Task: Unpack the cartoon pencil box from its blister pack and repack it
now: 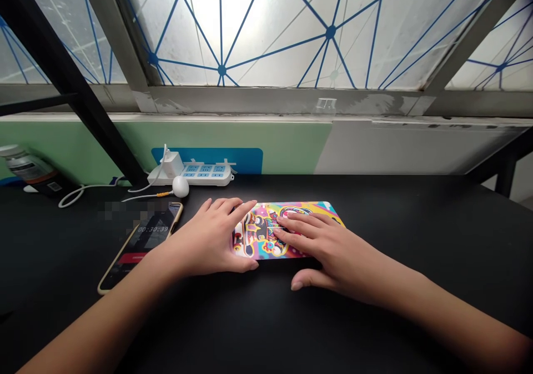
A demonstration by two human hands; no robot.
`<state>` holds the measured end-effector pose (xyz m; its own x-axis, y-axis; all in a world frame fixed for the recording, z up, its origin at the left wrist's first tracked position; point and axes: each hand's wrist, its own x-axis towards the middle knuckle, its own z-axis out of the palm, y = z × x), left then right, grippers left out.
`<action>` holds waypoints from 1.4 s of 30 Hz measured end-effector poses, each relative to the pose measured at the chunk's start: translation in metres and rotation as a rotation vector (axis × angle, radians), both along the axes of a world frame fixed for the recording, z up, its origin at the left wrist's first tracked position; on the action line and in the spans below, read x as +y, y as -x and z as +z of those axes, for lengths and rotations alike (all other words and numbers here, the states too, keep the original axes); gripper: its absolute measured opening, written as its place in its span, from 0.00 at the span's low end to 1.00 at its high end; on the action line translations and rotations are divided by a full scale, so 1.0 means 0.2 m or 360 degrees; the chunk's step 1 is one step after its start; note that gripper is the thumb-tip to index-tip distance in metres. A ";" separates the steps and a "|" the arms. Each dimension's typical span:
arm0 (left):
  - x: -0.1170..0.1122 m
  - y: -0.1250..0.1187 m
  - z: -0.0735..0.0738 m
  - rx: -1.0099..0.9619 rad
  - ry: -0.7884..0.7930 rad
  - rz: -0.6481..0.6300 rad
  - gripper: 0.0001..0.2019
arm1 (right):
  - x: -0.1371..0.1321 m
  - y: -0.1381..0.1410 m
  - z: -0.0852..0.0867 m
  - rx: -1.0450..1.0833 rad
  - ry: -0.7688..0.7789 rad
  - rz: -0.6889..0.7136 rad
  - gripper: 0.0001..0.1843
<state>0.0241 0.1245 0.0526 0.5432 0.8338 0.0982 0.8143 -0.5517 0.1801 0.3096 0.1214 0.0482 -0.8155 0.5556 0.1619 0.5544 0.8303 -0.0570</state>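
Currently, left hand and right hand lie open, flat on the colourful flat printed case mid-table; step: steadying it. Next: curl fingers under its edges.

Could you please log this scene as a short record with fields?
surface: black table
left hand: flat on the left end of the colourful case
right hand: fingers spread on the case
left of hands: phone, screen lit
behind: power strip with white charger, white cable, bottle
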 end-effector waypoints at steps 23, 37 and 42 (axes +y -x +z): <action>-0.03 -0.04 -0.04 0.0075 0.0003 0.0022 0.48 | 0.02 -0.05 -0.05 0.0042 -0.0117 -0.0148 0.41; -0.01 -0.07 -0.04 0.0064 0.0060 0.0017 0.48 | -0.01 0.11 -0.03 -0.0114 0.0165 -0.0039 0.51; -0.03 -0.10 -0.04 0.0098 0.0081 0.0027 0.48 | 0.00 0.00 0.06 -0.0177 0.0450 -0.0078 0.45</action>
<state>0.0442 0.1190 0.0442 0.5325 0.8462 0.0221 0.8340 -0.5290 0.1569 0.3091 0.1216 0.0611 -0.7907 0.6050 -0.0938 0.6092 0.7622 -0.2187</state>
